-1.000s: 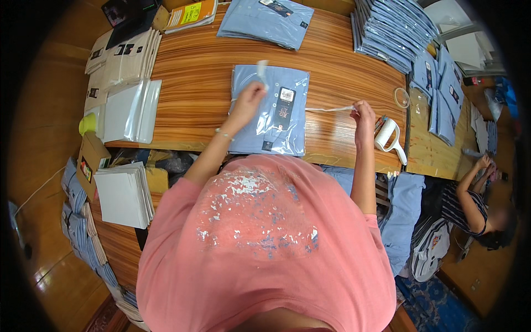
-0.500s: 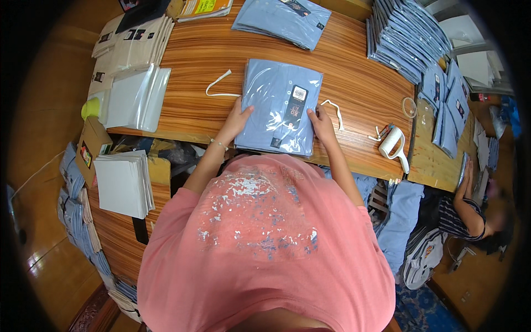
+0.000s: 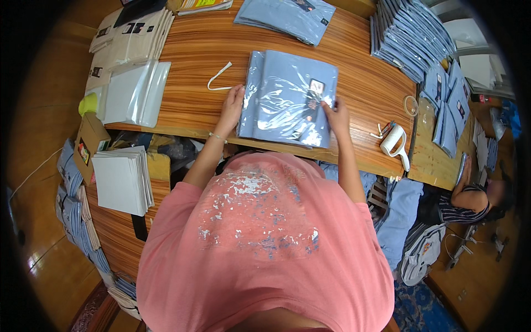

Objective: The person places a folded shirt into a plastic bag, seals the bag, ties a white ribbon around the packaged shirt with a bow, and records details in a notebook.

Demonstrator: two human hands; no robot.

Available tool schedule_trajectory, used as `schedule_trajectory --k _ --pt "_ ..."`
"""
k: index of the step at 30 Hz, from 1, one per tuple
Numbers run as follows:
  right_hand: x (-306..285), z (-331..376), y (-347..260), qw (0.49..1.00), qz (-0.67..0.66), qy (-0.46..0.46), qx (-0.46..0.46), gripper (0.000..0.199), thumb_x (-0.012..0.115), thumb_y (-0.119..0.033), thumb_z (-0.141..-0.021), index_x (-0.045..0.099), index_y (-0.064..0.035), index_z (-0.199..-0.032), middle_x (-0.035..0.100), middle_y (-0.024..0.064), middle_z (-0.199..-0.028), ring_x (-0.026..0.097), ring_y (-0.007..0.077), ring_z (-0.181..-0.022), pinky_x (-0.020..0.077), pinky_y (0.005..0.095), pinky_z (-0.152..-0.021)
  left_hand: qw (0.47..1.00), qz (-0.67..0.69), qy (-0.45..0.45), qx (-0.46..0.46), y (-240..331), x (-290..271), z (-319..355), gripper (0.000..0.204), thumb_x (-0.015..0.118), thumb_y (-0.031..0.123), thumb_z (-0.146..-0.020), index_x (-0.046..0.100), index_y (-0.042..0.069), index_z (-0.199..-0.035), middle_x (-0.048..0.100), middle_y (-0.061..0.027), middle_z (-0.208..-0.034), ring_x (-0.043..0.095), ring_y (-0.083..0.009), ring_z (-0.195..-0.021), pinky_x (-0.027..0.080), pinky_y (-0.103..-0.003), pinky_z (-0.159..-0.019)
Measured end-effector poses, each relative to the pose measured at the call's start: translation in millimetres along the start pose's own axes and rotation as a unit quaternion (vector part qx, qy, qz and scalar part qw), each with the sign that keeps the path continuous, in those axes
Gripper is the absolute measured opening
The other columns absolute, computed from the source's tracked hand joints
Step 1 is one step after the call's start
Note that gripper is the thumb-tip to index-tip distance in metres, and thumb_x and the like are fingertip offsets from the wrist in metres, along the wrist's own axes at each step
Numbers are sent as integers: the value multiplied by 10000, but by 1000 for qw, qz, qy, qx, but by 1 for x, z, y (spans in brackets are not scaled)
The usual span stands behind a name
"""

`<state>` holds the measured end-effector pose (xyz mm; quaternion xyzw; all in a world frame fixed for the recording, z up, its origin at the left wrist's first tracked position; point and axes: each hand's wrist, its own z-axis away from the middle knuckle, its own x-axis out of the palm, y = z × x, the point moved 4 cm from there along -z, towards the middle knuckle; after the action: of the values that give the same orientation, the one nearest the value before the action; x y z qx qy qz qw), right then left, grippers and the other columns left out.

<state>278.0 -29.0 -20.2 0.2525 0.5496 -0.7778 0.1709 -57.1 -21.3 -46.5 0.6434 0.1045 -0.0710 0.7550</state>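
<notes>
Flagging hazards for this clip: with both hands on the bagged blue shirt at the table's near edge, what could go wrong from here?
1. The bagged blue shirt lies close to the table's near edge; its slick plastic could let it slide off between the left hand and right hand.
2. The white peeled strip lies loose beside the left hand and might stick to the bag.
3. The white handheld tool sits near the edge by the right elbow and could be knocked off.

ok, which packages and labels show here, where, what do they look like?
Bagged shirt: pale blue in clear plastic, table centre, between left hand and right hand.
Hang tag: small dark rectangle on it.
Bagged shirt stack: blue, fanned, far right.
White bags: flat pile, left.
Cardboard box: brown, left edge.
</notes>
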Motion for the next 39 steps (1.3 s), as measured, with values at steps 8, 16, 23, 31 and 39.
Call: schedule_trajectory --k 8,16,23,31,39 --pt "-98 25 61 899 -409 -41 153 467 619 -127 -859 412 47 -1239 600 176 -1038 644 228 -843 555 318 -693 999 -28 -42 3 7 13 -8 362 657 137 -840 533 -59 -1117 617 -119 -1000 574 -150 -828 474 -259 -722" --pt "-135 41 81 906 -394 73 134 414 489 -103 -901 408 40 -1281 569 135 -1153 576 211 -1026 483 316 -867 983 134 -87 -95 5 -12 -9 285 600 84 -873 549 -30 -1129 644 -73 -963 592 -114 -826 479 -243 -736" --pt "-139 36 96 936 -313 75 142 383 513 -135 -897 467 21 -1244 573 124 -1151 572 204 -1007 460 339 -844 968 195 -72 -143 24 -54 -1 475 547 93 -899 375 28 -1336 558 -99 -1177 563 -158 -1013 470 -284 -853" --pt "12 42 -79 945 -21 42 -324 399 617 -142 -812 540 -25 -1185 509 210 -1228 460 362 -1157 350 441 -985 977 163 -31 -133 13 -57 7 485 555 94 -894 312 37 -1310 510 -138 -1189 514 -186 -1049 430 -304 -884" --pt "97 16 -82 887 254 -43 -384 621 498 -476 -875 396 -102 -1361 355 123 -1431 258 276 -1363 169 578 -1063 987 132 -12 -95 24 -54 7 398 543 49 -894 366 49 -1250 474 -79 -1216 481 -168 -1078 408 -297 -916"
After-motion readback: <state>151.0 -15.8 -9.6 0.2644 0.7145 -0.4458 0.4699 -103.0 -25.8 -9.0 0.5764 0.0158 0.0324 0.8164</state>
